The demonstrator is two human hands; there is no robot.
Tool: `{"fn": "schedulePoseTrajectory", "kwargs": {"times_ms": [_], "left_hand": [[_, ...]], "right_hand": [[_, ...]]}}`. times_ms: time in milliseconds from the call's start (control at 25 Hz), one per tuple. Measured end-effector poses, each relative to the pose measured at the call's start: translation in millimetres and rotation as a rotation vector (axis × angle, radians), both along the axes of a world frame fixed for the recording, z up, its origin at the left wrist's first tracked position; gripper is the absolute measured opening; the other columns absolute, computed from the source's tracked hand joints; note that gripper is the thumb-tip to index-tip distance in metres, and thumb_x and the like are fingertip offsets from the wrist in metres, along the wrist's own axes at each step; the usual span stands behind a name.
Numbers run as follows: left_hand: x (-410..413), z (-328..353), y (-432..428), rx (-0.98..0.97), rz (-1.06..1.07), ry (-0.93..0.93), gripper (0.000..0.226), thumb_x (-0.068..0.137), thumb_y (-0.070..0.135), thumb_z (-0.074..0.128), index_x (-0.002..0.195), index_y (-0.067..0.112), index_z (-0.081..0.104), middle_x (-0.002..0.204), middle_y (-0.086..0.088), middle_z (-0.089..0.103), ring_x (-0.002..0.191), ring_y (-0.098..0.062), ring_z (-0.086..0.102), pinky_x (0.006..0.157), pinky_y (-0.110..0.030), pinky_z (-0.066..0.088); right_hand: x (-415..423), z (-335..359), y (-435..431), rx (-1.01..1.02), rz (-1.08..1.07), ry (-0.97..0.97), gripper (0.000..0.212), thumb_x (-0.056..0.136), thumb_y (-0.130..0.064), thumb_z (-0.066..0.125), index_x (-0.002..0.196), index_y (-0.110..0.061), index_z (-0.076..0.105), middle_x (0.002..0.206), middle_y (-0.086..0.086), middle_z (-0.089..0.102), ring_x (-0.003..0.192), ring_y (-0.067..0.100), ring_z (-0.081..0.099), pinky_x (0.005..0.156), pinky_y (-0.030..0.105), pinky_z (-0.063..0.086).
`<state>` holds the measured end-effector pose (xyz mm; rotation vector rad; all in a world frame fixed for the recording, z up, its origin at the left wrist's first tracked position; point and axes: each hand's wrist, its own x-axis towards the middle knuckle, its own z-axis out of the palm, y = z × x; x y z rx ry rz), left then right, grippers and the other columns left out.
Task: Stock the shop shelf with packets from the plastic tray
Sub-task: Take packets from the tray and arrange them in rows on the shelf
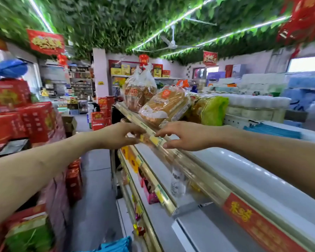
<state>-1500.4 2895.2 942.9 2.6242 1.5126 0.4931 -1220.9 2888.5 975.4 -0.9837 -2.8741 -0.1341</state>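
My left hand (122, 135) and my right hand (180, 136) reach to the front rail of the top shelf (204, 177). Between them they pinch a clear plastic packet (177, 179). It is blurred and drapes down over the rail in front of the shelf below. The left hand's fingers curl at its left end by a yellow price tag (155, 140). The right thumb sits under the packet with the fingers above it. Bagged bread loaves (164, 108) lie on the top shelf just behind the hands, with upright bread bags (138, 93) further back. The plastic tray is out of view.
A green-and-yellow packet (213, 110) lies right of the loaves. Lower shelves (153, 180) hold pink and yellow packets. Red gift boxes (25, 120) are stacked across the aisle on the left. The grey aisle floor (95, 197) runs between them.
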Motion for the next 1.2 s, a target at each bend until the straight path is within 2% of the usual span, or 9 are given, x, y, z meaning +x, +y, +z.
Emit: {"fn": "schedulePoseTrajectory", "kwargs": {"times_ms": [200, 400, 520, 640, 720, 800, 920, 1080, 1200], "left_hand": [[-82, -71, -89, -0.146, 0.288, 0.082, 0.046, 0.1, 0.036, 0.063, 0.144, 0.034, 0.054, 0.137, 0.014, 0.06, 0.12, -0.008, 0.059, 0.104, -0.032, 0.047], [-123, -201, -157, -0.363, 0.496, -0.063, 0.043, 0.097, 0.025, 0.068, 0.139, 0.019, 0.061, 0.133, 0.0, 0.067, 0.115, -0.019, 0.065, 0.103, -0.031, 0.048], [-128, -291, -190, -0.496, 0.478, 0.002, 0.036, 0.098, 0.026, 0.065, 0.134, 0.021, 0.065, 0.132, -0.004, 0.065, 0.114, -0.022, 0.064, 0.099, -0.031, 0.048], [-137, -353, -217, -0.576, 0.392, 0.082, 0.028, 0.097, 0.023, 0.063, 0.124, 0.02, 0.07, 0.133, -0.006, 0.059, 0.122, -0.025, 0.058, 0.106, -0.031, 0.041], [-140, -370, -223, -0.535, 0.337, 0.11, 0.025, 0.096, 0.024, 0.063, 0.12, 0.024, 0.071, 0.135, -0.003, 0.055, 0.125, -0.025, 0.055, 0.108, -0.033, 0.04], [-140, -372, -224, -0.476, 0.329, 0.175, 0.026, 0.096, 0.029, 0.061, 0.12, 0.033, 0.069, 0.136, 0.003, 0.051, 0.125, -0.022, 0.052, 0.099, -0.038, 0.043], [-140, -373, -224, -0.459, 0.298, 0.24, 0.027, 0.094, 0.032, 0.06, 0.118, 0.042, 0.067, 0.134, 0.009, 0.048, 0.124, -0.017, 0.049, 0.088, -0.037, 0.036], [-148, -374, -226, -0.559, 0.198, 0.094, 0.032, 0.092, 0.013, 0.063, 0.112, 0.035, 0.073, 0.124, 0.011, 0.047, 0.121, -0.015, 0.052, 0.098, -0.024, 0.037], [-151, -381, -226, -0.546, 0.153, 0.087, 0.044, 0.09, 0.003, 0.057, 0.113, 0.036, 0.073, 0.134, 0.011, 0.054, 0.126, -0.013, 0.053, 0.104, -0.022, 0.039]], "right_hand": [[-94, -58, -11, -0.131, 0.158, -0.169, 0.053, 0.102, -0.044, 0.057, 0.15, -0.024, 0.046, 0.146, -0.001, 0.05, 0.129, 0.018, 0.051, 0.103, 0.03, 0.041], [-159, -169, -28, -0.282, 0.135, -0.312, 0.053, 0.102, -0.039, 0.057, 0.148, -0.014, 0.049, 0.144, 0.008, 0.053, 0.129, 0.026, 0.052, 0.1, 0.031, 0.041], [-171, -262, -48, -0.471, 0.128, -0.413, 0.054, 0.102, -0.036, 0.058, 0.149, -0.011, 0.048, 0.145, 0.01, 0.052, 0.131, 0.026, 0.052, 0.097, 0.028, 0.041], [-166, -342, -70, -0.534, 0.127, -0.44, 0.054, 0.101, -0.032, 0.059, 0.149, -0.011, 0.047, 0.148, 0.012, 0.047, 0.137, 0.029, 0.044, 0.11, 0.034, 0.036], [-158, -373, -76, -0.489, 0.145, -0.317, 0.047, 0.098, -0.027, 0.06, 0.143, -0.017, 0.053, 0.141, 0.007, 0.047, 0.131, 0.027, 0.045, 0.109, 0.036, 0.036], [-149, -389, -79, -0.41, 0.175, -0.196, 0.039, 0.092, -0.02, 0.058, 0.131, -0.023, 0.061, 0.128, 0.001, 0.048, 0.123, 0.024, 0.047, 0.105, 0.041, 0.041], [-141, -406, -86, -0.358, 0.24, -0.175, 0.036, 0.089, -0.012, 0.058, 0.123, -0.025, 0.065, 0.124, -0.001, 0.047, 0.119, 0.022, 0.047, 0.101, 0.038, 0.042], [-137, -412, -91, -0.353, 0.228, -0.247, 0.048, 0.09, -0.003, 0.052, 0.128, -0.03, 0.061, 0.131, -0.003, 0.05, 0.12, 0.021, 0.05, 0.101, 0.037, 0.039], [-142, -405, -90, -0.37, 0.222, -0.277, 0.057, 0.086, 0.006, 0.05, 0.126, -0.033, 0.064, 0.124, -0.005, 0.056, 0.116, 0.02, 0.053, 0.099, 0.038, 0.043]]}}
